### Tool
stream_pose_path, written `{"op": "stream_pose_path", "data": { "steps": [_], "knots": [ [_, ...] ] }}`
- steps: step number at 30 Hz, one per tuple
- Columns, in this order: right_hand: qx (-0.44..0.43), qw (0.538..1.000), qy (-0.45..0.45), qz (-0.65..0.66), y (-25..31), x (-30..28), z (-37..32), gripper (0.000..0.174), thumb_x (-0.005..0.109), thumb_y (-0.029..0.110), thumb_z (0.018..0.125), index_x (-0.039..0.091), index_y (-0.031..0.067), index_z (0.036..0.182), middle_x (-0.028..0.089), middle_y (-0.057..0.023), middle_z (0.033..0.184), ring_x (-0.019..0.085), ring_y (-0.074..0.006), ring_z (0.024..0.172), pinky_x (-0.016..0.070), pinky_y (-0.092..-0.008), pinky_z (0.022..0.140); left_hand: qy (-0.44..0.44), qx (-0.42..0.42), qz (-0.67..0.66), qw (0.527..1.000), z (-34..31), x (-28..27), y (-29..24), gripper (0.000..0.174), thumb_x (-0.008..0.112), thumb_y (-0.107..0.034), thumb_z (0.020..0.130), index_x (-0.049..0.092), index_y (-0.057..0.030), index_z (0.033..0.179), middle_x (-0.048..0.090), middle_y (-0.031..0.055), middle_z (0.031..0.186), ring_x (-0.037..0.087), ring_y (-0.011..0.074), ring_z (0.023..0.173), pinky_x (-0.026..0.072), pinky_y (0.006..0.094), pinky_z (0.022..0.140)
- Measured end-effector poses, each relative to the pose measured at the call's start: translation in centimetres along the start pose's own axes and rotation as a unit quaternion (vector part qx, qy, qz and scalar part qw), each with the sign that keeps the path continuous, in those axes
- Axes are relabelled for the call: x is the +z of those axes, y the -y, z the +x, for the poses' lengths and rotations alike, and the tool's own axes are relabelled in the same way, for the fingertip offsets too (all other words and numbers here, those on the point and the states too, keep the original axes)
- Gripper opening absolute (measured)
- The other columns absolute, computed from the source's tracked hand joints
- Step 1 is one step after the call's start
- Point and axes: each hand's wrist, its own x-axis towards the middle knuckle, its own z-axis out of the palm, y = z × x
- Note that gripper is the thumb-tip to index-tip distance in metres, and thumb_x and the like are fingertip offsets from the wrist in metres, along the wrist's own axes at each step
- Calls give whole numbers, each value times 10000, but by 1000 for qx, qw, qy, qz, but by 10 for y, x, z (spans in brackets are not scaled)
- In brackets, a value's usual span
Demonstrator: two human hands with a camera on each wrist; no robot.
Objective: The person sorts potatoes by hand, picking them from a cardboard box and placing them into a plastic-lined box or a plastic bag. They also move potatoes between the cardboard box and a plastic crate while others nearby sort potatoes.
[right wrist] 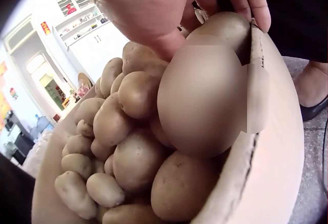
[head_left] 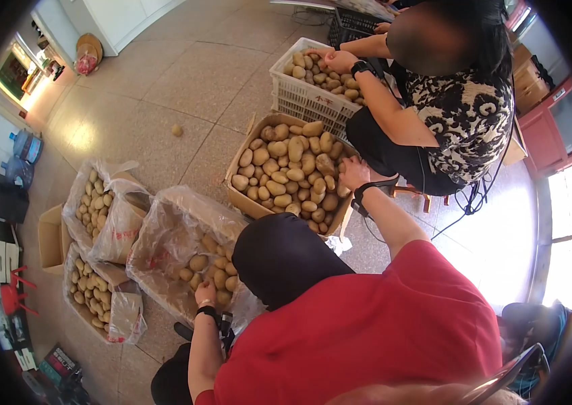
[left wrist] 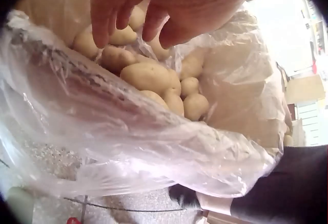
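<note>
Potatoes point(head_left: 289, 169) filled the cardboard box point(head_left: 253, 208) at the middle of the head view. The right hand point(head_left: 353, 172) curled round a large potato point(right wrist: 205, 91) at that box's right rim. It looked firm, dense and fairly heavy, with dry, dusty skin, and best cupped round its belly. The left hand point(head_left: 205, 292) hung relaxed, holding nothing, over more tubers point(left wrist: 148, 75) in the plastic bag point(head_left: 164, 236) at lower left. A blur smeared the gripped potato, and the thumb's hold was hidden.
</note>
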Motion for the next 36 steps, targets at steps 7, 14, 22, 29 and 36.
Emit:
{"op": "stream_pose_path", "data": {
  "steps": [7, 14, 22, 29, 36],
  "knots": [
    [39, 998, 18, -34, 2, -3, 7, 442, 639, 276, 675, 504, 71, 1043, 485, -202, 1128, 459, -368, 1092, 389, -450, 913, 73, -32, -273, 959, 22, 18, -10, 348, 557, -239, 770, 592, -30, 1045, 643, 109, 901, 612, 234, 856, 489, 355, 725],
    [10, 997, 47, -53, 4, -17, 3, 516, 662, 271, 653, 470, 4, 1050, 486, -203, 1111, 473, -357, 1071, 399, -435, 900, 236, -103, -511, 820, -18, -11, -73, 396, 530, -209, 843, 441, -39, 1190, 553, 144, 994, 589, 256, 801, 500, 367, 683],
    [-40, 998, -51, 7, 32, -34, -9, 444, 638, 262, 643, 513, -10, 971, 530, -213, 1001, 558, -345, 912, 462, -406, 795, 307, -45, -573, 758, -21, -28, -99, 372, 485, -241, 877, 437, -49, 1192, 541, 167, 1049, 571, 261, 876, 485, 356, 741],
    [-248, 850, 251, 391, 164, -110, -23, 422, 670, 298, 689, 585, 4, 979, 625, -101, 834, 596, -175, 719, 463, -263, 630, 354, -14, -690, 631, -54, -70, -158, 402, 480, -332, 875, 433, -84, 1187, 530, 182, 1085, 550, 286, 943, 475, 367, 788],
    [-313, 748, 363, 459, 207, -122, -29, 248, 594, 177, 762, 606, 5, 941, 634, -85, 871, 604, -172, 720, 477, -276, 634, 322, 21, -818, 476, -58, -94, -181, 368, 476, -404, 868, 462, -128, 1110, 522, 181, 1082, 521, 332, 995, 480, 412, 795]
  ]
}}
